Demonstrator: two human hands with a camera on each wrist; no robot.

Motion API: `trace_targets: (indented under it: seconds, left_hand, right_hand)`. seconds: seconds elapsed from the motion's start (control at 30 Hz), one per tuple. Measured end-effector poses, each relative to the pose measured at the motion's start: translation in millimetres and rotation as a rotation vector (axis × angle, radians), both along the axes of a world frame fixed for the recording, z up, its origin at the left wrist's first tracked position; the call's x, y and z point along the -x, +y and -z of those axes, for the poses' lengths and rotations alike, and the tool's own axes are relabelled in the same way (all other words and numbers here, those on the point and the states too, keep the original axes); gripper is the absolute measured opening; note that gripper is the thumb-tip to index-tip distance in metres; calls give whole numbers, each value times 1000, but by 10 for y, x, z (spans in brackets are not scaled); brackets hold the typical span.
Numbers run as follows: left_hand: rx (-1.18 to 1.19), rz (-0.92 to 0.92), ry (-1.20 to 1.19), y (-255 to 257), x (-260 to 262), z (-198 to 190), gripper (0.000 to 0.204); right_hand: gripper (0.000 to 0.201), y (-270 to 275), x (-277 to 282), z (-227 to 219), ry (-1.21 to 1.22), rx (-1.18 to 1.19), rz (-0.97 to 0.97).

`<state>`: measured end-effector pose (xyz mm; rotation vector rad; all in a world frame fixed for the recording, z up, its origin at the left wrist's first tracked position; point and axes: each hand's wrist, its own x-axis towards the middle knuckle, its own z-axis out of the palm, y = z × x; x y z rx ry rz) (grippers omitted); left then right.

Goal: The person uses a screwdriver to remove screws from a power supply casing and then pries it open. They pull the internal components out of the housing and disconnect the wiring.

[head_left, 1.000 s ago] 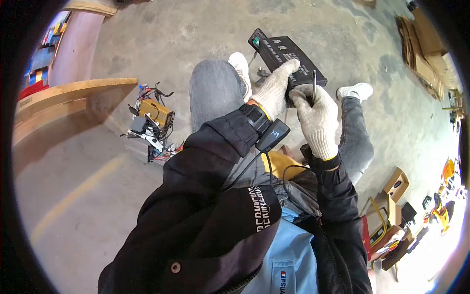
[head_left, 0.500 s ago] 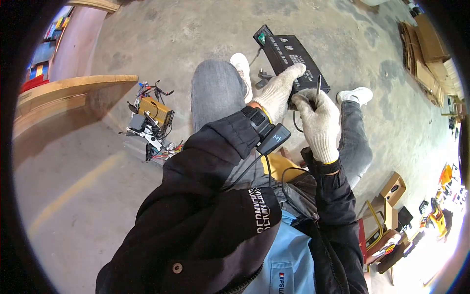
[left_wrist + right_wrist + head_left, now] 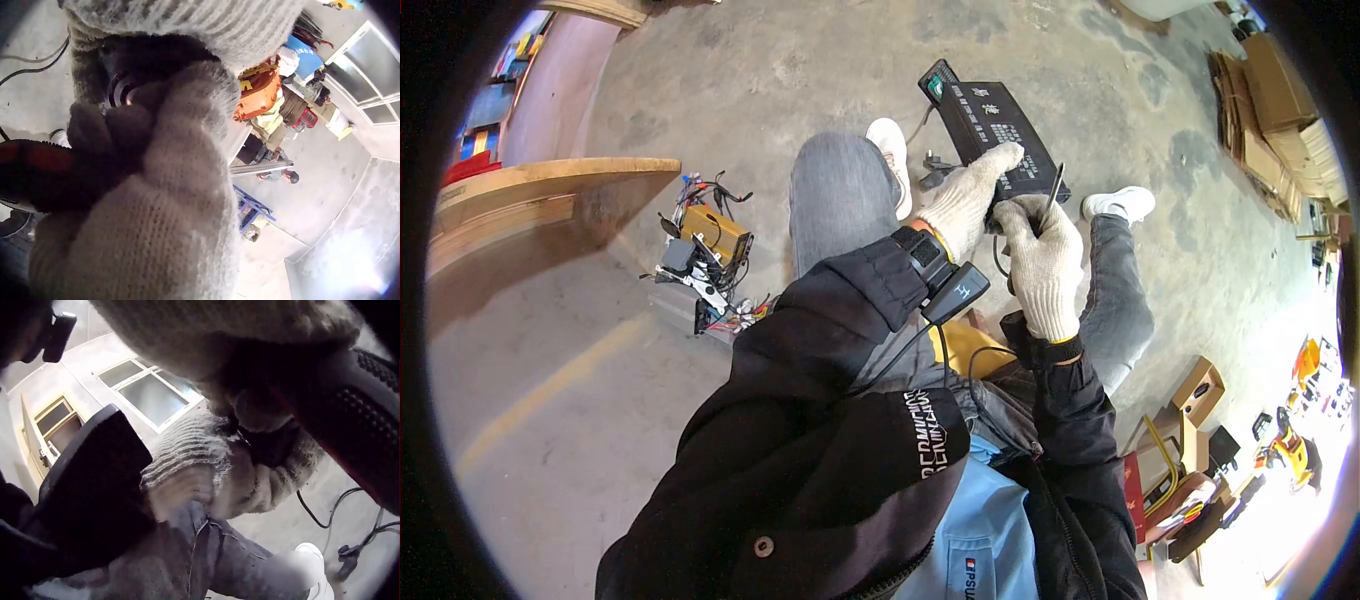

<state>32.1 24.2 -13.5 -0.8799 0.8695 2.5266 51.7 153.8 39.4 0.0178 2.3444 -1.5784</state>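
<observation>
A black box-shaped device with white printed characters is held out between the knees. My gloved left hand grips its near end, thumb laid along the printed face. At the near corner, my gloved right hand holds a hand tool whose slim metal shaft points up and away. A thick black handle with red edging and raised dots shows in the right wrist view. Its red-marked black end appears beside the glove in the left wrist view. The fingers hide the working spot.
Behind the left hand, a black plug and cable lie on the concrete floor. Wired parts with a gold-coloured box sit left of the knee, near a wooden bench edge. Flattened cardboard and an open carton stand on the right.
The device has shifted slightly right and toward the body, with both hands still on it. The tool's shaft leans further right and its tip sits lower in view.
</observation>
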Motion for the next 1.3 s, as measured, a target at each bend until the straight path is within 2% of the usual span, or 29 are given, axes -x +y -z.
trace_targets:
  seconds: [0.37,0.6,0.7,0.77,0.83,0.9,0.97,1.1,1.17,1.23,1.3]
  left_hand:
    - [-17,25,-48,16,-19,20,31]
    - [-40,46,-61,11,-20,56,26]
    - [-91,3,-2,27,-7,91,25]
    - [-102,-24,-1,35,-11,69,26]
    - [-113,-32,-26,20,7,42,24]
    - [-123,-43,8,50,-13,20,24]
    - [-81,-60,14,50,-1,1,30]
    - [-54,-41,14,23,-10,1,22]
    - [26,25,6,-13,-40,-22,24]
    - [97,70,-41,-20,-51,-33,34]
    - [79,32,-16,6,-30,36,35]
  right_hand:
    - [20,35,-11,-35,-124,-41,36]
    - [21,25,8,-56,-109,-92,27]
    - [23,24,16,-58,-162,-66,55]
    - [25,-3,-6,-66,-98,-146,108]
    - [32,-45,8,-195,-172,-213,128]
    - [31,-36,22,-229,-296,-174,113]
    - [29,-14,2,-110,-245,-80,90]
    - [30,6,17,-29,-297,42,117]
    - [30,45,29,-31,-425,71,73]
    - [30,15,16,-48,-415,114,84]
    - [30,11,0,-7,-476,203,112]
